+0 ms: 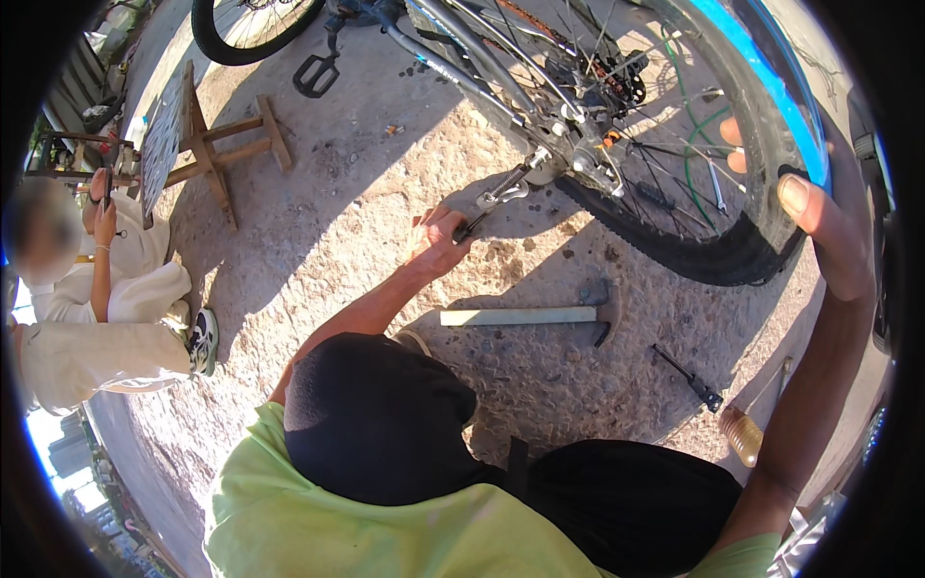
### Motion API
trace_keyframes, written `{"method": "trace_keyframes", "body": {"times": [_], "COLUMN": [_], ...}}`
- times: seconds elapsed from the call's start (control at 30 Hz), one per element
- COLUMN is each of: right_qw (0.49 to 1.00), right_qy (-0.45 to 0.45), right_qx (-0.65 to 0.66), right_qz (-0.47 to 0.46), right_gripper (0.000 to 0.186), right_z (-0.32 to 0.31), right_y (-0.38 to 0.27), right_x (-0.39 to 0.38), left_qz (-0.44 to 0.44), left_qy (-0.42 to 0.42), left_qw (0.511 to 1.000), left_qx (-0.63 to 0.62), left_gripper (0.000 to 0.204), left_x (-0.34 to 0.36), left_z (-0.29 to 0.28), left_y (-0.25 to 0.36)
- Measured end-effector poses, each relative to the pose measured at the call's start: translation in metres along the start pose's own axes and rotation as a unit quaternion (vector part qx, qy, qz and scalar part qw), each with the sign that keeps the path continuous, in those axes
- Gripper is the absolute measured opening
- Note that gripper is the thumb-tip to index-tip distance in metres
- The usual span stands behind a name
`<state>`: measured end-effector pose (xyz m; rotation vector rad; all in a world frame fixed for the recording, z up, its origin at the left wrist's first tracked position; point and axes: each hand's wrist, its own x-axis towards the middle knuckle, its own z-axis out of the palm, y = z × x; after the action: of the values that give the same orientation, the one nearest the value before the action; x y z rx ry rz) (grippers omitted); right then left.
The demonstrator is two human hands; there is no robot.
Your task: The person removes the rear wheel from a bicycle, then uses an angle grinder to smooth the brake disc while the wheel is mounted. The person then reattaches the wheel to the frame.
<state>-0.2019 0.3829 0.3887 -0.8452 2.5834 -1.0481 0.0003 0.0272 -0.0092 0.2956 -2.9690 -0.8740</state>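
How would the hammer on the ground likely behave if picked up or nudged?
The hammer probably feels head-heavy: its chunky dark head sits at one end of a long handle. That handle, straight and pale, looks stiff. Nudged, it would likely scrape rather than roll, since the ground looks rough.

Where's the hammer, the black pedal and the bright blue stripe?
Hammer (520, 316): head view, on its pale handle.
Black pedal (316, 76): head view, on its middle.
Bright blue stripe (782, 85): head view, along its curve.

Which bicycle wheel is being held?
Right-side bicycle wheel: the right hand grips its edge by the blue band. The top-left wheel is untouched.
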Motion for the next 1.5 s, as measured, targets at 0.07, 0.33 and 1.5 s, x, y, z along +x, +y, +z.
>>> {"method": "trace_keyframes", "body": {"times": [0.07, 0.33, 1.5], "right_qw": [1.000, 1.000, 0.997], "right_qy": [0.010, 0.018, -0.052], "right_qx": [0.001, 0.009, 0.063], "right_qz": [-0.002, 0.000, 0.001], "right_gripper": [0.096, 0.099, 0.080], "right_z": [0.000, -0.005, -0.024], "right_y": [0.002, 0.010, 0.039], "right_x": [0.000, 0.004, 0.019], "left_qz": [-0.024, -0.052, -0.296], "left_qy": [-0.019, -0.040, -0.063], "left_qw": [0.999, 0.997, 0.647], "left_qx": [0.008, 0.028, -0.700], "left_gripper": [0.031, 0.027, 0.026], "left_x": [-0.001, 0.003, -0.030], "left_z": [-0.004, -0.008, -0.042], "left_y": [0.005, 0.010, 0.002]}}
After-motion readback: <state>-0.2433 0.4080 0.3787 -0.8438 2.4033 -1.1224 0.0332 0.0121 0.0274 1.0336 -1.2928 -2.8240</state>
